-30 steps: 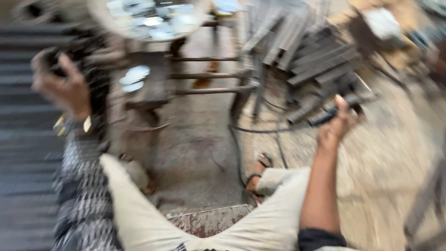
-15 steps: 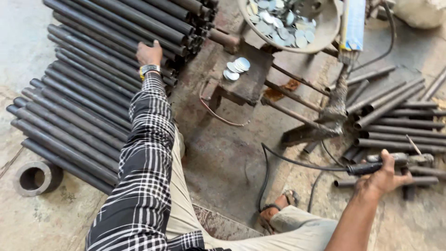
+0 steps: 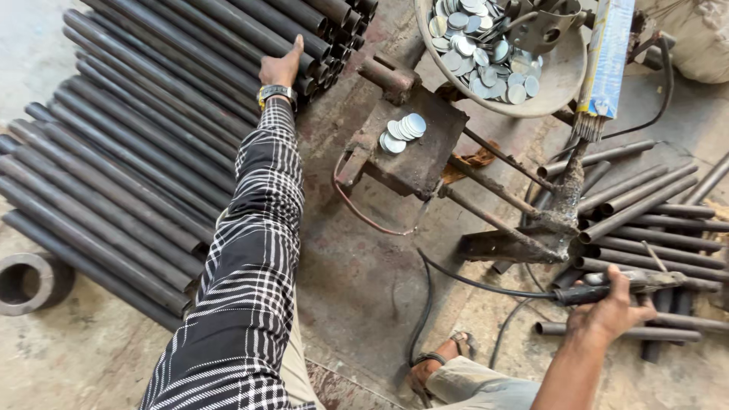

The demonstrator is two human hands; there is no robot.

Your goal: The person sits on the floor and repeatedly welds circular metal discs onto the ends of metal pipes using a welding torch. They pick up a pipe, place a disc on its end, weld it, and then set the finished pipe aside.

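**Head view: hands reaching apart over a workshop floor**

Head camera is looking down on a stained concrete floor (image 3: 364, 296). A long blue-and-yellow packet (image 3: 605, 61) is leaning beside a bowl of metal discs (image 3: 558, 83). Left hand (image 3: 279, 68) is lying loosely open on stacked dark pipes (image 3: 137, 152). Right hand (image 3: 607, 311) is gripping a cabled welding holder (image 3: 615, 287) over loose pipes (image 3: 653, 220). A rusty jig (image 3: 418, 152) is standing between them.

Pan of metal discs (image 3: 558, 80), heavy ring (image 3: 30, 281), electrode packet (image 3: 606, 57)
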